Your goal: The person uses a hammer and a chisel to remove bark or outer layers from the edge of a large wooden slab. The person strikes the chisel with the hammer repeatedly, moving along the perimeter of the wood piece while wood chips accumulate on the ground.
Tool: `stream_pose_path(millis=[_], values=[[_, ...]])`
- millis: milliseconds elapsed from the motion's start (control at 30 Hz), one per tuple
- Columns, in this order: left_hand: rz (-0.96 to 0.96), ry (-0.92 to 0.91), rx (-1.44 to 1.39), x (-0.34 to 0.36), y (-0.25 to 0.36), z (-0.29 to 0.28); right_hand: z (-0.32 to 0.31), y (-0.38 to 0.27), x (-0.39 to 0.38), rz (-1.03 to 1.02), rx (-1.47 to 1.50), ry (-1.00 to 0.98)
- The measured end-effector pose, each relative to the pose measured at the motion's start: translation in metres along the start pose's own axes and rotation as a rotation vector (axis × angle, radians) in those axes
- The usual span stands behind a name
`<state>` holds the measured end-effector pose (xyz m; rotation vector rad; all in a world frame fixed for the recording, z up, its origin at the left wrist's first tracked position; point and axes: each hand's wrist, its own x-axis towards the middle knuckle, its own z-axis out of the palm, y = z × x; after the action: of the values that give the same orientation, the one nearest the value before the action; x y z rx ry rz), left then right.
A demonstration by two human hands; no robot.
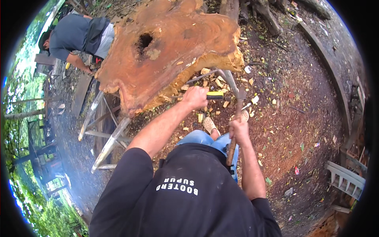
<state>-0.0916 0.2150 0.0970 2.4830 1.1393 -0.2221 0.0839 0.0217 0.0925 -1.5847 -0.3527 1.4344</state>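
Note:
My left hand (194, 97) is closed round a yellow-and-black handled chisel (214, 95), its narrow shaft pointing left toward the pale, rough lower edge of a thick reddish wooden slab (167, 47); whether the tip touches the wood is hard to tell. My right hand (239, 128) grips the long wooden handle of a hammer (240, 94), its head up beside the chisel's handle and its shaft hanging down past my jeans. The slab has a dark hole and rests on pale pole supports (110, 142). Wood chips (220, 81) lie on the ground below its cut edge.
A co-worker (75, 35) bends at the slab's far left, a hand near its edge. Logs (266, 15) lie at the top. A long plank (327, 67) runs along the right, above a pale slatted object (343, 179). Trees and smoky haze are at the left.

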Motion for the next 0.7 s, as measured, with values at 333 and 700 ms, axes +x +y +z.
stream_pose_path(millis=[333, 700], values=[[0.001, -0.044, -0.008, -0.007, 0.011, -0.012, 0.028, -0.002, -0.014, 0.042, -0.111, -0.187], [-0.003, -0.006, -0.007, -0.015, 0.005, -0.005, -0.017, -0.006, 0.004, -0.127, 0.309, 0.265]])
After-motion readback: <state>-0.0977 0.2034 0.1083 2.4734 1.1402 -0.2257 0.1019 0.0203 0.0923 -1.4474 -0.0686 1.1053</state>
